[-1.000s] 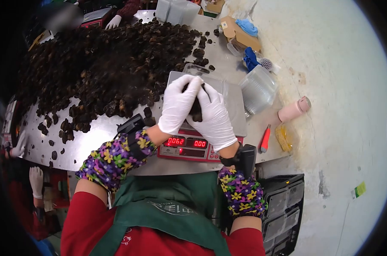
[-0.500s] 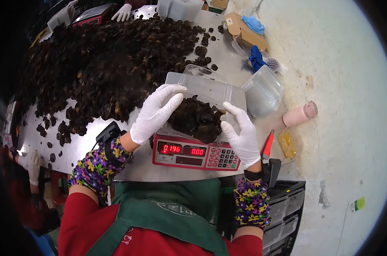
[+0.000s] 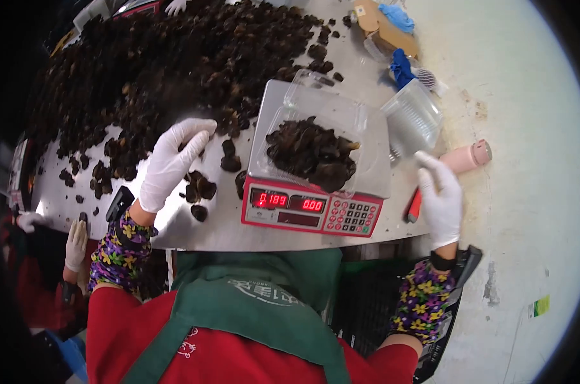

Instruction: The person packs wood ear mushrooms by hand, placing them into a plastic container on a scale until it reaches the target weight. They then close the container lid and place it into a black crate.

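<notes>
R hand [image 3: 440,203] near right, empty, fingers apart; L hand [image 3: 171,163] pinched narrow, can't tell if holding. Mid: clear tray [image 3: 286,116] w/ dark pieces [image 3: 312,153] on scale [image 3: 324,208], prob. light, soft, flexy; best held by L/R rims. Far L: dark heap [image 3: 155,70].

The tray [image 3: 356,133] is clear, glossy plastic; the pieces [image 3: 312,153] look wrinkled, part matt, part shiny. The scale [image 3: 322,212] is plastic with a smooth metal pan [image 3: 378,174]. The table [image 3: 206,240] is shiny metal. Gloves [image 3: 167,169] look thin and smooth, sleeves [image 3: 120,257] and apron [image 3: 238,310] matt cloth, the box [image 3: 392,40] cardboard.
</notes>
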A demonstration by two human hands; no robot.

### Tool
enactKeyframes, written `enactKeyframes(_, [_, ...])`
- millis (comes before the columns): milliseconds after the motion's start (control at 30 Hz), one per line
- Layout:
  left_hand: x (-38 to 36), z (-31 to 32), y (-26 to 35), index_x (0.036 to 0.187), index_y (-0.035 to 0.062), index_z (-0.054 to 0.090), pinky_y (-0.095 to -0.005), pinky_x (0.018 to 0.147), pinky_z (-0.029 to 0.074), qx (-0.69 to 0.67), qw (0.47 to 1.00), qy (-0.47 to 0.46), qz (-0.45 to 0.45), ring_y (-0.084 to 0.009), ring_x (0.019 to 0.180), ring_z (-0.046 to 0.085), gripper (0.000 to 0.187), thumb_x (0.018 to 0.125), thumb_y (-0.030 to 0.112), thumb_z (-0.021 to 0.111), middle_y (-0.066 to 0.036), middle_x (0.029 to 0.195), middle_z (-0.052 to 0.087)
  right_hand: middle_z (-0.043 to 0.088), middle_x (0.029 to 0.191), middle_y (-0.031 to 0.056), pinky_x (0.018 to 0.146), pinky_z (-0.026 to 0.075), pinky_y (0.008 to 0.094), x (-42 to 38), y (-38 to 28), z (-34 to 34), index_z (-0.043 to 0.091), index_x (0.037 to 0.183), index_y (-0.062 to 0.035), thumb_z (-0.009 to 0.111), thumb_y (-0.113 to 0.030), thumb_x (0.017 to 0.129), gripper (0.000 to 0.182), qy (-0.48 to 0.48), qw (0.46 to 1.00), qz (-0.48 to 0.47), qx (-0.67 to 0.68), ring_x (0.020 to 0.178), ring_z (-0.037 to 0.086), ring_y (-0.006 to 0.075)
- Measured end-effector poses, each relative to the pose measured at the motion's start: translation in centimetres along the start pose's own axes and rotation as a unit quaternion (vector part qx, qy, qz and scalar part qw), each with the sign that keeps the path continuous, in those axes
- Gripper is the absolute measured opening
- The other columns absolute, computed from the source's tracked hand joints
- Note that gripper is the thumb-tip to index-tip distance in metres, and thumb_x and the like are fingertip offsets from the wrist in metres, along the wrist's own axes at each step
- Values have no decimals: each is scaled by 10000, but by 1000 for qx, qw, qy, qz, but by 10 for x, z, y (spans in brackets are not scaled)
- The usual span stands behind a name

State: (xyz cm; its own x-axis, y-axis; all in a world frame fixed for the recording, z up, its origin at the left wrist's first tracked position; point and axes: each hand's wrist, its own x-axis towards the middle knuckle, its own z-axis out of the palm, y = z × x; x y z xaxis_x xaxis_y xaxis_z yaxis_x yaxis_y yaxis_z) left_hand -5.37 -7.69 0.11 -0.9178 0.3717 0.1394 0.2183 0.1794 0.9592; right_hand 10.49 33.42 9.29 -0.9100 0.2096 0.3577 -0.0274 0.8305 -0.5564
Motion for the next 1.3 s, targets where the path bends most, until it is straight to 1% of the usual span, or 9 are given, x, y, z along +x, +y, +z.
enactKeyframes(267, [-24, 5, 8, 1229, -8, 663, -281, 989, 478, -26, 1000, -5, -7, -134, 1090, 630, 274, 1032, 175, 611, -56, 1127, 696, 709, 1141, 108, 981, 477, 303, 58, -1, -20, 656, 1225, 38, 619, -124, 1004, 277, -27, 998, 34, 38, 1089, 642, 166])
enactKeyframes(333, [-25, 9, 11, 1232, -8, 661, -279, 983, 483, -29, 999, -13, -32, -128, 1082, 631, 271, 1030, 166, 611, -53, 1128, 695, 711, 1124, 100, 959, 486, 301, 64, 5, -11, 657, 1224, 37, 626, -128, 1003, 278, -30, 998, -48, 21, 1053, 647, 168])
enactKeyframes(400, [-19, 8, 18, 1237, -7, 659, -280, 969, 494, -22, 998, -13, -56, -125, 1087, 632, 266, 1022, 144, 618, -55, 1123, 696, 721, 1111, 98, 941, 497, 302, 65, 8, -7, 668, 1208, 22, 643, -116, 983, 265, -41, 998, -24, 28, 1034, 662, 176])
enactKeyframes(467, [-9, 3, 34, 1242, -7, 658, -281, 957, 504, 43, 998, -43, -35, -126, 1089, 635, 263, 1009, 113, 628, -58, 1121, 697, 718, 1152, 107, 981, 479, 298, 76, 14, -9, 677, 1220, 12, 625, -126, 990, 273, -98, 987, -101, -76, 1089, 649, 166])
enactKeyframes(633, [29, 8, 65, 1214, -23, 664, -294, 958, 511, 56, 993, -36, 95, -145, 1044, 651, 276, 942, 5, 631, -75, 1132, 698, 740, 1100, 123, 929, 505, 303, 121, -19, -49, 684, 1195, -3, 614, -148, 993, 258, -49, 990, -85, -103, 1038, 678, 190])
enactKeyframes(767, [48, 60, 58, 1201, 82, 684, -321, 827, 540, 210, 957, -48, 195, -195, 917, 670, 304, 900, 112, 713, -67, 1060, 651, 726, 1038, 167, 876, 535, 350, 131, 12, -28, 715, 1123, -64, 646, -148, 949, 205, 13, 978, -162, -129, 975, 709, 306])
enactKeyframes(900, [51, 106, 25, 1179, 162, 696, -374, 768, 537, 306, 899, -40, 311, -285, 894, 648, 359, 832, 200, 779, -51, 1020, 640, 725, 1020, 156, 851, 544, 382, 89, 43, 39, 722, 1057, -79, 669, -174, 917, 177, -36, 987, -147, -47, 946, 703, 317])
enactKeyframes(1067, [58, 104, 24, 1043, 65, 743, -282, 778, 522, 67, 979, -29, 190, -207, 848, 676, 149, 898, 40, 713, -86, 912, 690, 740, 1054, 139, 887, 535, 347, 33, 36, 81, 727, 1107, -43, 671, -135, 923, 213, -39, 997, -50, 47, 966, 708, 263])
enactKeyframes(1300, [65, 92, 10, 1037, 5, 709, -235, 796, 513, -189, 981, -35, 19, -62, 861, 621, 143, 1006, 131, 650, 5, 950, 704, 744, 1040, 85, 903, 508, 280, 16, 22, 83, 707, 1153, 11, 627, -110, 988, 219, -44, 970, 85, 222, 995, 676, 136])
